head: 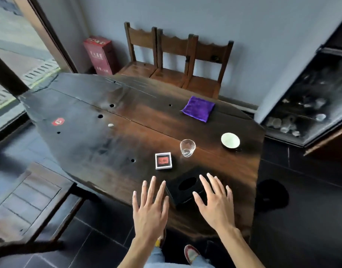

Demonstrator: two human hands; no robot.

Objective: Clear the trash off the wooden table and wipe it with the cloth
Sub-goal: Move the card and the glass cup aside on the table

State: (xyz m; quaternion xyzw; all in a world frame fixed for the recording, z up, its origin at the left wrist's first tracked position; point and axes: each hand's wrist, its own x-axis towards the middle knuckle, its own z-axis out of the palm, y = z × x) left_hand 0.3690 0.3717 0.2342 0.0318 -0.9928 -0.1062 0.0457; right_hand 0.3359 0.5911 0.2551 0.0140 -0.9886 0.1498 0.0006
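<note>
Both hands hover over the table's [112,144] near edge, left hand [149,207] and right hand [216,204] with fingers spread, holding nothing. The cloth [198,108] lies well beyond the fingertips, near the far right corner; a white scrap [110,125] lies toward the left edge.

Glossy wooden table [139,132], plush purple cloth [198,108]

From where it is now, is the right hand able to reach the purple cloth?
Probably yes. The right hand is open and holds nothing, and the purple cloth lies uncovered at the table's far side. Only the glass stands roughly between, easy to pass.
</note>
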